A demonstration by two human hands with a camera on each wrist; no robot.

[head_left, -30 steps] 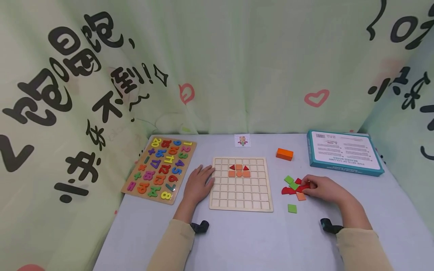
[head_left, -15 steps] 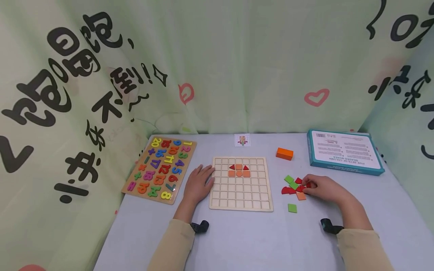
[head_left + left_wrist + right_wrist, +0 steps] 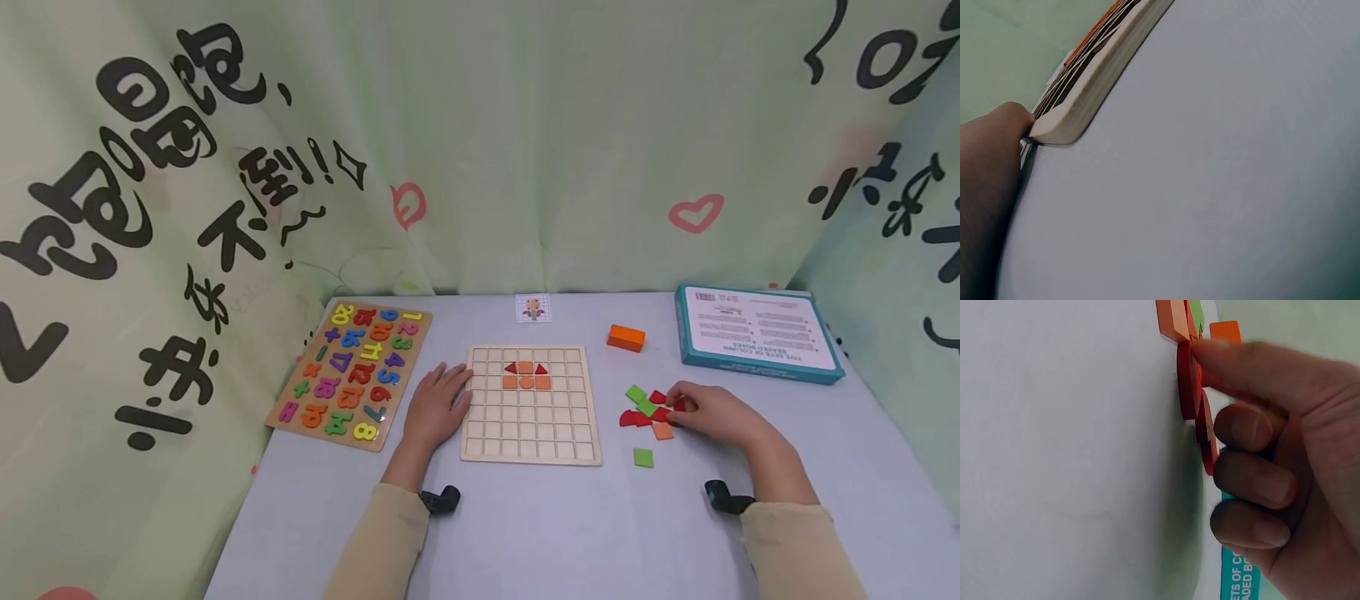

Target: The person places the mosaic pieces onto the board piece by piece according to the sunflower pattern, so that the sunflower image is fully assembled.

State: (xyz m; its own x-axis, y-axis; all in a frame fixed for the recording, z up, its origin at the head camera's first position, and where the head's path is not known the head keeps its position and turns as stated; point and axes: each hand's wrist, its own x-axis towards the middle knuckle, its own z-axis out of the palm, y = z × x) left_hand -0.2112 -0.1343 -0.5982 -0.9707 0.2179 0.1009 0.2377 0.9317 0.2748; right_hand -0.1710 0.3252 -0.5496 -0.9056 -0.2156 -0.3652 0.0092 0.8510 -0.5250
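Observation:
My left hand (image 3: 433,408) lies at the left edge of the wooden grid board (image 3: 528,433), fingers extended and touching its rim. Set in the upper rows of the board are orange squares (image 3: 510,382), an orange circle (image 3: 527,382) and two red triangles (image 3: 541,369). To the right of the board, my right hand (image 3: 708,410) is at a pile of small pieces, thumb and index finger pinching a red piece (image 3: 1186,384); its other fingers are curled in. Around it lie green squares (image 3: 636,394), red half-round pieces (image 3: 628,418) and an orange square (image 3: 662,431).
A number puzzle board (image 3: 341,379) lies on the left. A small pattern card (image 3: 533,308) is behind the grid board. Farther right are an orange block (image 3: 626,337) and a teal box (image 3: 759,333). A single green square (image 3: 643,457) lies nearer the front.
The right fingers have shifted slightly among the red pieces. My left hand keeps its place on the board, and the head view has tilted a little.

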